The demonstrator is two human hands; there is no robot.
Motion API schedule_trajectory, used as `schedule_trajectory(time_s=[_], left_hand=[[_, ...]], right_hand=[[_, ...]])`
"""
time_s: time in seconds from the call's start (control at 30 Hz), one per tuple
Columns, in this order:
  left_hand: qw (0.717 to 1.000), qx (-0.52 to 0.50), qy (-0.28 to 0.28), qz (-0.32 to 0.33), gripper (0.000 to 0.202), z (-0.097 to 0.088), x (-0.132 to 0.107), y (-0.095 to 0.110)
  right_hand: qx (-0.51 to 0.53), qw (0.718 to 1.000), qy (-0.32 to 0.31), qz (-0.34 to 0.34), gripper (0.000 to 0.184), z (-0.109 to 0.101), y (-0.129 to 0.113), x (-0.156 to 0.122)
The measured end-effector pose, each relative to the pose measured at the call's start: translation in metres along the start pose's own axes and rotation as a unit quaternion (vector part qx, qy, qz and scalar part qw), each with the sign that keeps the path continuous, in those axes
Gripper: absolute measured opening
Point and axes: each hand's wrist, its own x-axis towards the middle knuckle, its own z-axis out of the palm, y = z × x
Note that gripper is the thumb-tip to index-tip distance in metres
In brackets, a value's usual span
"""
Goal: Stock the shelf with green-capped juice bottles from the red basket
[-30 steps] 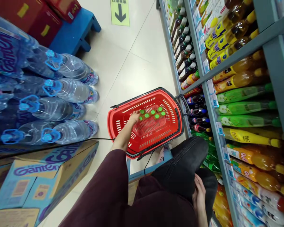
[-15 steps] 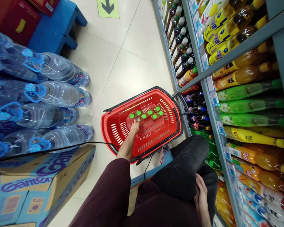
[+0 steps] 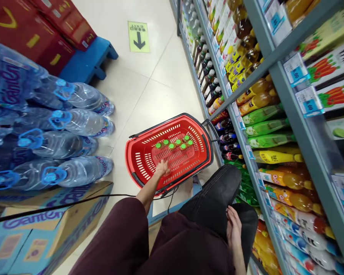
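My left hand [image 3: 161,168] reaches down into a red shopping basket [image 3: 131,154] on the floor. Its fingers are bent together around something small and blurred that I cannot make out. Just beyond it, several bottles with green caps [image 3: 171,146] stand grouped on the basket floor, apart from the hand. My right hand [image 3: 233,223] lies on my dark trouser leg [image 3: 212,191], fingers loosely stretched and holding nothing.
Large water bottles [image 3: 86,128] and a carton [image 3: 43,225] stand on the left, with red boxes on a blue pallet [image 3: 87,63] behind. Drink shelves [image 3: 296,114] run along the right. A black cable [image 3: 103,195] crosses from the left towards the basket.
My left hand has drawn back from beside the green-capped bottles towards the basket's near side. The view has shifted, showing more shelf at the right. My right hand stays on the leg.
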Motion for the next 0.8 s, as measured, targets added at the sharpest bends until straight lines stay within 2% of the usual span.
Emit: schedule_trajectory(time_s=[0.1,0.2,0.33,0.5,0.6,0.7,0.8], left_hand=[[0.997,0.02,0.035,0.059,0.049,-0.022,-0.019,0.005],[0.987,0.053,0.067,0.135,0.049,-0.053,-0.04,0.016],[0.964,0.113,0.105,0.215,0.047,-0.098,-0.078,0.052],[0.916,0.2,0.148,0.315,0.042,-0.147,-0.141,0.124],[0.865,0.252,0.183,0.393,0.038,-0.165,-0.187,0.175],[0.797,0.303,0.22,0.475,0.035,-0.169,-0.236,0.23],[0.74,0.341,0.231,0.532,0.035,-0.156,-0.279,0.282]], right_hand=[[0.004,1.0,-0.013,-0.02,0.045,-0.005,-0.001,0.0],[0.022,0.999,-0.025,-0.03,0.047,-0.009,-0.002,-0.004],[0.056,0.997,-0.039,-0.046,0.043,-0.012,-0.002,-0.01],[0.09,0.991,-0.063,-0.076,0.042,-0.015,0.0,-0.015],[0.114,0.986,-0.065,-0.104,0.044,-0.02,0.001,-0.015],[0.139,0.978,-0.078,-0.134,0.045,-0.026,0.002,-0.016],[0.169,0.965,-0.097,-0.176,0.054,-0.027,-0.001,-0.019]])
